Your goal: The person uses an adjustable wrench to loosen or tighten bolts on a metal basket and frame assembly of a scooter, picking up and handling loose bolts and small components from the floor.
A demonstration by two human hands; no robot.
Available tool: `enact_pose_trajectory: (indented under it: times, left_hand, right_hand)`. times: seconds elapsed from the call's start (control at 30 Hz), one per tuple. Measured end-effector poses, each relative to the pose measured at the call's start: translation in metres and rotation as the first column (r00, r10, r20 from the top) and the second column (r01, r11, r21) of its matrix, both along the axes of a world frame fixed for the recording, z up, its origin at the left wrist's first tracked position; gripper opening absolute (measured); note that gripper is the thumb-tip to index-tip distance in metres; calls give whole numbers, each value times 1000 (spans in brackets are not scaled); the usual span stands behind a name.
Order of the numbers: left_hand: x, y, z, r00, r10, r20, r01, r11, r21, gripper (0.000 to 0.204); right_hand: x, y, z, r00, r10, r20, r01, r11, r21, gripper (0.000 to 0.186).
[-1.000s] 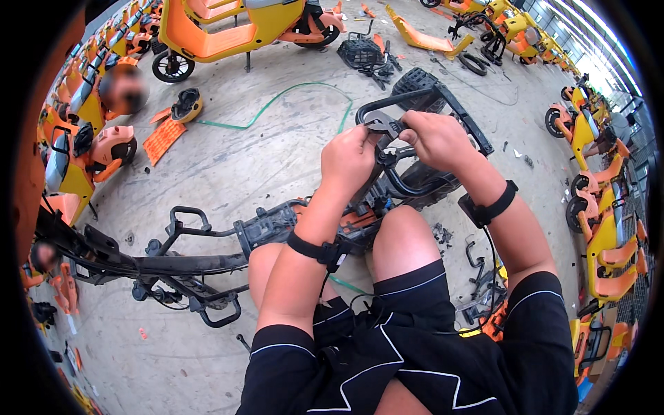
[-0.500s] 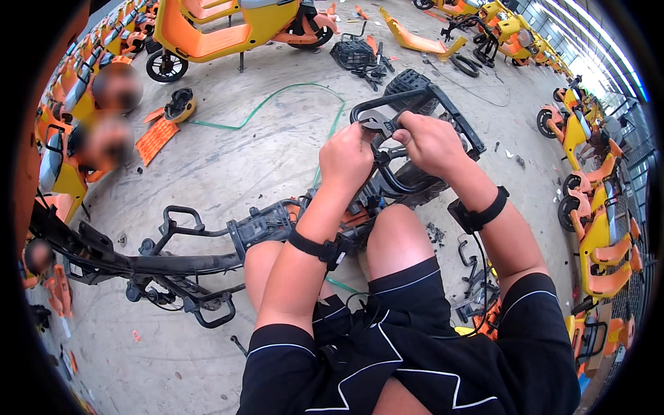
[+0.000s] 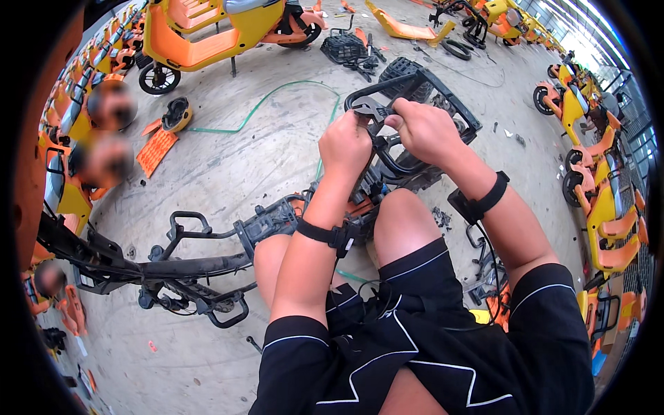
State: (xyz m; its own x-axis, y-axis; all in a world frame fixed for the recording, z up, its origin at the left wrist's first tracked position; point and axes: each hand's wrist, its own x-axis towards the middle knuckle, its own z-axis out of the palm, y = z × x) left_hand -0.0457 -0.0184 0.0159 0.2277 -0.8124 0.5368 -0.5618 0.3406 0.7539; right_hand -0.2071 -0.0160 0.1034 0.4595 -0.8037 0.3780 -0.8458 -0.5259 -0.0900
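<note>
An adjustable wrench (image 3: 369, 108) is held over the black tubular frame end of a stripped scooter (image 3: 187, 266). My right hand (image 3: 425, 131) is closed around the wrench just behind its head, thumb and fingers near the adjusting screw. At the jaws, my left hand (image 3: 346, 144) is closed in a fist, its thumb side against the wrench head. What lies inside those fingers is hidden. Below both hands are the looped black carrier bars (image 3: 398, 166). The frame runs across in front of my knees toward the left.
A black basket (image 3: 344, 48) and dark parts lie ahead on the concrete. A yellow helmet (image 3: 177, 114) sits beside an orange panel (image 3: 158, 149) at left. Green strap (image 3: 277, 86) trails over the floor. Yellow-orange scooters (image 3: 214, 34) line the far side and both edges.
The view has shifted slightly, so the scene sits a little differently. Both hands stay at the wrench, whose head has turned slightly and shows more of its face.
</note>
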Motion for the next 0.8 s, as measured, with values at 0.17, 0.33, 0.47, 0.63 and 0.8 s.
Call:
enact_pose_trajectory:
  times: [0.17,0.33,0.47,0.63,0.8]
  left_hand:
    - [3,1,2,1000,9,27,-9,1000,-13,13]
    - [1,3,-7,999,-3,51,5,999,-32,14]
    - [6,-1,-2,998,-53,39,53,999,-8,19]
    - [11,1,0,996,-94,-12,94,996,0,22]
    - [14,-4,-8,972,-170,-160,173,985,5,26]
  right_hand:
    - [7,12,0,995,-94,18,92,994,65,33]
    - [29,45,-31,911,-333,243,284,935,213,45]
    - [23,42,-10,936,-302,182,264,942,207,48]
    - [25,35,30,914,-253,317,231,967,106,53]
    - [11,12,57,536,-382,753,-238,787,569,54]
